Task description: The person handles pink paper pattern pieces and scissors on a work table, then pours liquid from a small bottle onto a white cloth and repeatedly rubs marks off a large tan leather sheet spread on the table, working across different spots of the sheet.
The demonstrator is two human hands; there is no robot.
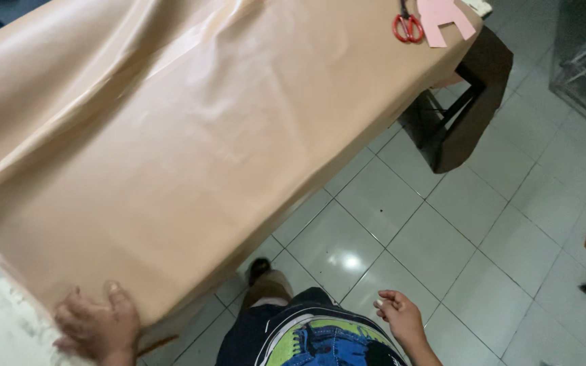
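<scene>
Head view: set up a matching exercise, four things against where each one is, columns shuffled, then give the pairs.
Things:
1. scissors
2. left hand
3. right hand
4. stool

Places:
A. on the floor tiles past the table's far end
B. in the air over the floor, fingers curled, holding nothing
C. on the near edge of the tan sheet
D. on the far corner of the sheet, beside a pink cutout

Pairs: 1-D, 2-C, 3-B, 4-A

- Light: dim, indoor, overhead; round glare spot on floor tiles (351,261) beside the table.
- Sheen: soft highlights across tan sheet (191,129).
- Shadow: dark under table.
- Focus: slightly soft; frame tilted.
</scene>
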